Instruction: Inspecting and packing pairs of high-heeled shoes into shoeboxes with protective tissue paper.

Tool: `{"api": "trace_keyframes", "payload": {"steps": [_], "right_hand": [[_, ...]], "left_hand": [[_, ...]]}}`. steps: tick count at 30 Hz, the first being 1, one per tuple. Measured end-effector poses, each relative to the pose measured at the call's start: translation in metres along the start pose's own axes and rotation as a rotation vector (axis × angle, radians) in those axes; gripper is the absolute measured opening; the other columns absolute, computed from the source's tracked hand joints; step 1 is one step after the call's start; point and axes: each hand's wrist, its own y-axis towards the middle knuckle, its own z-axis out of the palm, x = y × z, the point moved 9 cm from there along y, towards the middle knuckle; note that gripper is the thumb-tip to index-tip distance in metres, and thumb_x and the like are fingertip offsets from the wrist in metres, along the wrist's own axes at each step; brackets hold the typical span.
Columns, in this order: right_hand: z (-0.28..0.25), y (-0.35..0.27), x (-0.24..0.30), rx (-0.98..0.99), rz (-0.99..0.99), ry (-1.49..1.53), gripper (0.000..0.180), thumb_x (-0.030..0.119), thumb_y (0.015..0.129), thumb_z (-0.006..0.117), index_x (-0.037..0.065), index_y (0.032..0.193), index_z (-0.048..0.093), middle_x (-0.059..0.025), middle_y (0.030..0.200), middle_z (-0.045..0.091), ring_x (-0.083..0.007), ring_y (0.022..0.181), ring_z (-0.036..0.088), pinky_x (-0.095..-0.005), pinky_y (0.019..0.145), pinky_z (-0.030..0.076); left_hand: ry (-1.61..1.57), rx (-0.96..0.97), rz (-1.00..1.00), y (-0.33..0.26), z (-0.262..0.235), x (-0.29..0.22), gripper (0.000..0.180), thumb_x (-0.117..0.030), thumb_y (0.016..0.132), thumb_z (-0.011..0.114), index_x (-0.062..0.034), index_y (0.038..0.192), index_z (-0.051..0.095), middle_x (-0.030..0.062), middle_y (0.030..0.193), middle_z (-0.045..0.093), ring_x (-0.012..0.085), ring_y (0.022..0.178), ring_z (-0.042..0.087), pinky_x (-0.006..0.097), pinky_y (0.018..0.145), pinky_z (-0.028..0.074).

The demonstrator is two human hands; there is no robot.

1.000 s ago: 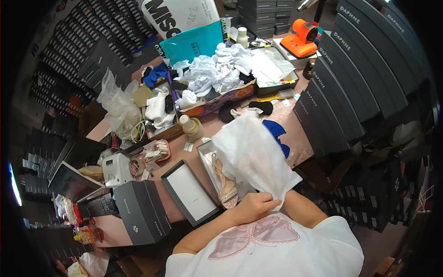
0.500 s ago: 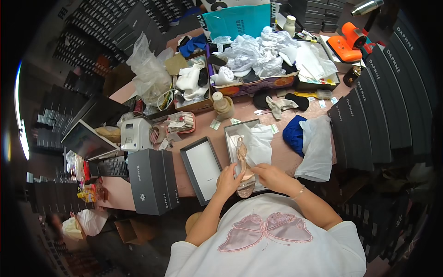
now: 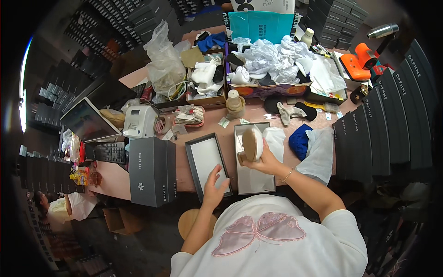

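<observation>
In my right hand [image 3: 266, 162] is a sandal [image 3: 252, 144], tipped so that its pale sole faces up. It is held over an open shoebox [image 3: 256, 182] with a dark rim and light inside. White tissue paper [image 3: 275, 142] spills over the far right part of that box. My left hand [image 3: 214, 187] is empty with its fingers apart, over the near end of the dark-edged box lid [image 3: 201, 154]. The lid lies inside-up, left of the shoebox. My right fingers are partly hidden behind the sandal.
Closed grey shoeboxes [image 3: 150, 171] stand at the left; tall stacks [image 3: 399, 115] rise at the right. A blue cloth item [image 3: 301, 141] lies beside white paper. Behind are a glue bottle [image 3: 234, 105], a label printer [image 3: 140, 121] and boxes of crumpled paper [image 3: 272, 57]. Another person [image 3: 69, 207] is far left.
The sandal, held in both hands before, is now turned sole-up in my right hand alone. My left hand has let go and moved left over the lid. The view has shifted slightly.
</observation>
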Motion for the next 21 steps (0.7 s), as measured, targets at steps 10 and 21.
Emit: {"api": "trace_keyframes", "payload": {"steps": [10, 21], "right_hand": [[0.017, -0.029, 0.061, 0.188, -0.242, -0.135, 0.059, 0.034, 0.085, 0.064, 0.002, 0.130, 0.044, -0.0232, 0.128, 0.049, -0.0376, 0.113, 0.050, -0.0456, 0.093, 0.041], [-0.055, -0.174, -0.025, -0.318, 0.466, 0.839, 0.023, 0.017, 0.089, 0.055, 0.000, 0.105, 0.052, -0.0065, 0.087, 0.059, -0.0127, 0.078, 0.058, -0.0271, 0.073, 0.050]], "left_hand": [[-0.452, 0.234, -0.176, 0.018, 0.063, -0.006, 0.036, -0.016, 0.092, 0.060, -0.0005, 0.122, 0.048, 0.0072, 0.110, 0.059, 0.0173, 0.094, 0.061, 0.033, 0.088, 0.050], [0.063, 0.453, -0.425, 0.113, 0.124, 0.000, 0.045, -0.040, 0.095, 0.050, -0.0042, 0.122, 0.057, 0.0183, 0.097, 0.063, 0.0225, 0.094, 0.063, 0.033, 0.080, 0.050]]}}
